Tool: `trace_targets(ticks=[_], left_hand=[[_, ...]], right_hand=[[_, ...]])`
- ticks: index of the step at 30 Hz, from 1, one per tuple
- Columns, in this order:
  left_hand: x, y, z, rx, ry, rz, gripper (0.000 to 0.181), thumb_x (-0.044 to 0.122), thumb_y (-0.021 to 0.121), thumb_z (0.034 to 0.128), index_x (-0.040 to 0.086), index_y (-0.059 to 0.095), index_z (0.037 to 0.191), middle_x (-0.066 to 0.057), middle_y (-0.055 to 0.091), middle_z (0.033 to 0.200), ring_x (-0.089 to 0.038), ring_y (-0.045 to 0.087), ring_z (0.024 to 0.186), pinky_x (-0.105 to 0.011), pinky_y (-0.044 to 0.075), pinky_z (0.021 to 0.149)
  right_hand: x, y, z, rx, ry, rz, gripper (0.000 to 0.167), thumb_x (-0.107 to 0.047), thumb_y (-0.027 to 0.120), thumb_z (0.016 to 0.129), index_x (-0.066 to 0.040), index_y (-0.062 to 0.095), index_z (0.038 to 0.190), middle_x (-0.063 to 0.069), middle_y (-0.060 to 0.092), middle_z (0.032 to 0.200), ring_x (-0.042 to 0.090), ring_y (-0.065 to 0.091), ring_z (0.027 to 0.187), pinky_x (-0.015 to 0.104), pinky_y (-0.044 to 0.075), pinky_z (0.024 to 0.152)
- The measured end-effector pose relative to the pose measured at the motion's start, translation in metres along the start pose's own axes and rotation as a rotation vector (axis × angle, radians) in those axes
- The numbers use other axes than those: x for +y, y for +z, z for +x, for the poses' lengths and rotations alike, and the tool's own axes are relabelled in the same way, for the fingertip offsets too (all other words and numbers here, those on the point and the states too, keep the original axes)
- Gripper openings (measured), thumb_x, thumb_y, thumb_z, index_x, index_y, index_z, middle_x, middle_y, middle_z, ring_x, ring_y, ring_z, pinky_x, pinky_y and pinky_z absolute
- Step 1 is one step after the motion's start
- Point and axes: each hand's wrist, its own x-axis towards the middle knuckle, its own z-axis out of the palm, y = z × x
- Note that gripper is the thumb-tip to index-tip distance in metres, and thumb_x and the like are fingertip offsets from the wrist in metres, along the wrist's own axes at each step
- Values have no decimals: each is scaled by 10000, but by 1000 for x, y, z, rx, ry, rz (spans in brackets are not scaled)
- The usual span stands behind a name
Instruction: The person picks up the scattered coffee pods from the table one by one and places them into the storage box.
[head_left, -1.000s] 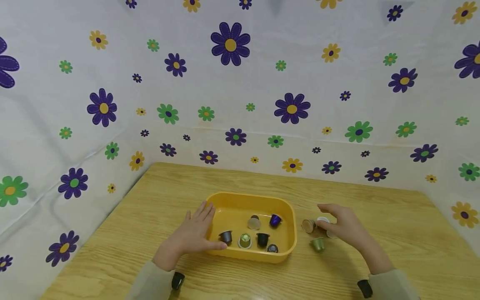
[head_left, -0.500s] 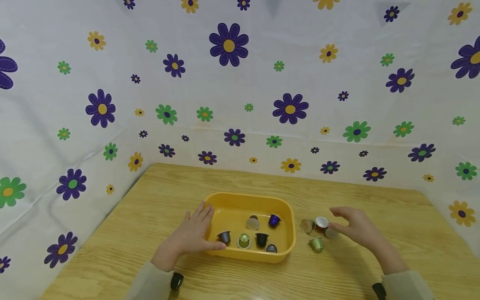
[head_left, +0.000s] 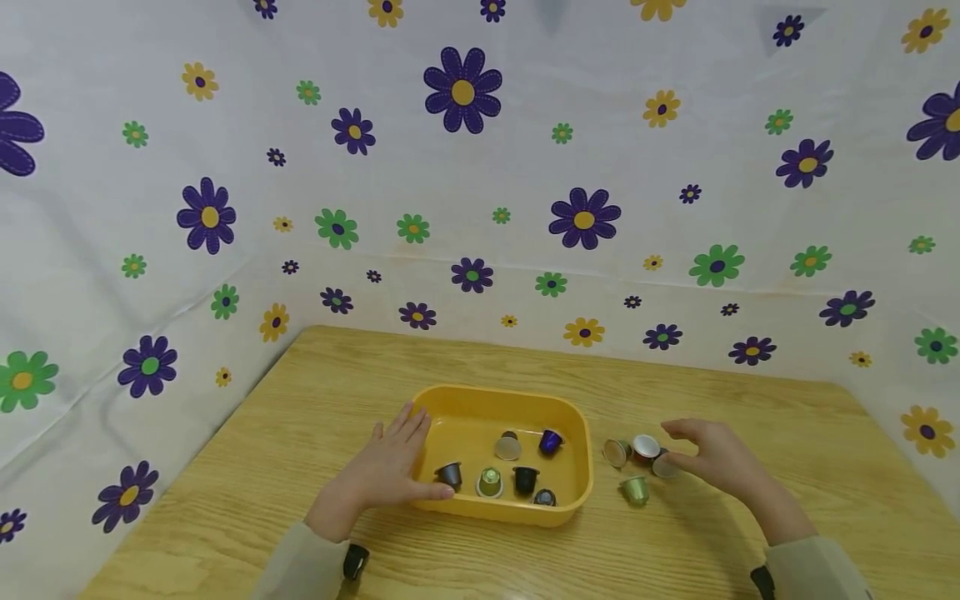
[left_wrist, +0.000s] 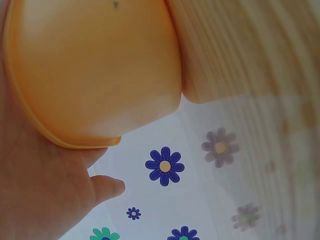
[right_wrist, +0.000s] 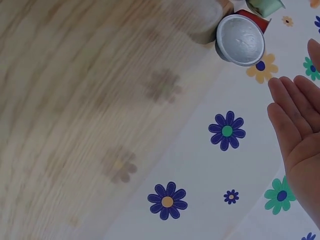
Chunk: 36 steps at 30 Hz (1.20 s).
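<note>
My left hand [head_left: 375, 479] rests against the left side of a yellow plastic tub [head_left: 472, 421], fingers straight on its rim and thumb along the front edge. Inside lie several coffee capsules, among them a blue one [head_left: 551, 442], a black one [head_left: 526, 480] and a green one [head_left: 490, 482]. Right of the tub, a small cluster sits on the table: a tan-lidded capsule [head_left: 617, 452], a red capsule with a whitish lid [head_left: 647, 448], a pale-lidded dark one [head_left: 664, 467] and a green one [head_left: 635, 491]. Just beside them hovers my right hand [head_left: 723, 458], holding nothing, fingers relaxed.
The wooden table [head_left: 360, 358] runs back to a white flower-printed cloth [head_left: 517, 167] that hangs behind and at both sides. Dark wrist devices show at each sleeve, one by the left cuff [head_left: 356, 562].
My right hand has drawn back to the right from the loose capsules, uncovering the whitish-lidded red one. The left hand and the tub stay where they were.
</note>
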Motion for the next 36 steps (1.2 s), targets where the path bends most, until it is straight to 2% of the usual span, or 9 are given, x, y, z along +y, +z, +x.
trace_targets(ticks=[12,18,29,36], left_hand=[[0,2,1,0,-8,4,1048,676,526,707,-65,200,1373,-208,132,1433,-325,-8,1317,-595,107,974],[0,2,1,4,-12,-8,1036,647,553,711,-68,199,1372,-211,134,1432,-326,-6,1317,-595,105,974],[-1,3,0,1,-15,-13,1041,640,560,712,-70,185,1374,-209,109,1437,-324,-12,1317,-585,116,979],[-1,2,1,-7,-13,-11,1076,698,512,695,-68,185,1375,-208,110,1437,-322,-13,1318,-585,131,976]], right_hand=[[9,6,2,-68,61,0,474,-192,670,784,119,534,1115,253,562,1084,388,525,993,490,421,809],[13,9,4,-87,48,-19,453,-183,669,784,126,545,1091,260,569,1060,387,538,971,484,424,805],[17,13,6,-126,71,-5,439,-169,676,776,125,554,1077,257,579,1038,392,538,963,490,421,806],[18,15,7,-150,87,6,413,-140,673,776,116,557,1080,251,578,1043,393,533,974,489,423,804]])
